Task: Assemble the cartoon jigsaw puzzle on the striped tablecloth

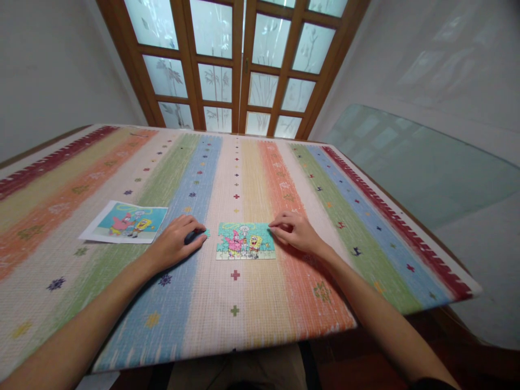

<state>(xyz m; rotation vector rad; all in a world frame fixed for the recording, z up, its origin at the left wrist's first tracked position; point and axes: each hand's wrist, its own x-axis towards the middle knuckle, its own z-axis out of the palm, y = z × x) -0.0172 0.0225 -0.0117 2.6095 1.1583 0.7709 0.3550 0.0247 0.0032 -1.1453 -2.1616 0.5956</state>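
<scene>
A small jigsaw puzzle (246, 241) with pink, yellow and pale teal cartoon figures lies in front of me, its left edge uneven. Left of it, my left hand (179, 241) is closed in a pinch, with a small teal puzzle piece (207, 233) showing at the fingertips, apart from the puzzle. My right hand (294, 230) is at the puzzle's upper right corner, thumb and fingers pinched together against its edge. Whether a loose piece is between those right fingertips is hidden.
A printed picture (130, 223) of the same cartoon scene lies on paper beyond my left forearm, its edges slightly lifted. The striped tablecloth (235, 298) covers the table, whose near edge is close to my body. Wooden glass doors (239, 70) stand behind.
</scene>
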